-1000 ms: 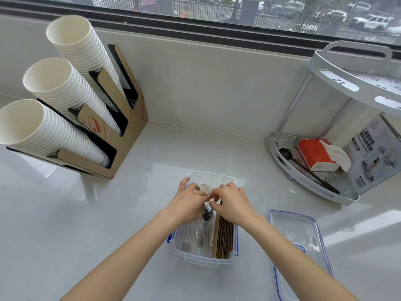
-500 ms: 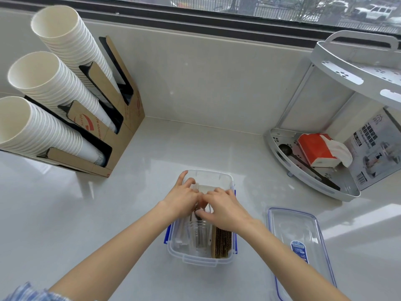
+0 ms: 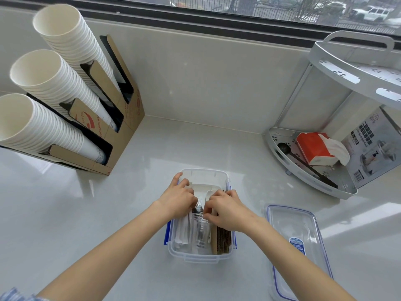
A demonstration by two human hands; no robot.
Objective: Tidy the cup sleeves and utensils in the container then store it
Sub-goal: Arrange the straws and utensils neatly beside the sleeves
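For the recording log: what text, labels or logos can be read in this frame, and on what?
"ACRYLIC" and "EXTRUDED AC", cut off: brown cup holder, beside a red logo.
Box behind the corner rack: print and barcode, too blurred to read.
Blue label on the lid: too small to read.
Nothing else legible.

Both bare forearms reach forward and converge. The left hand (image 3: 180,199) and right hand (image 3: 225,210) sit close together, palms down, fingers (image 3: 207,210) curled downward, knuckles nearly touching.
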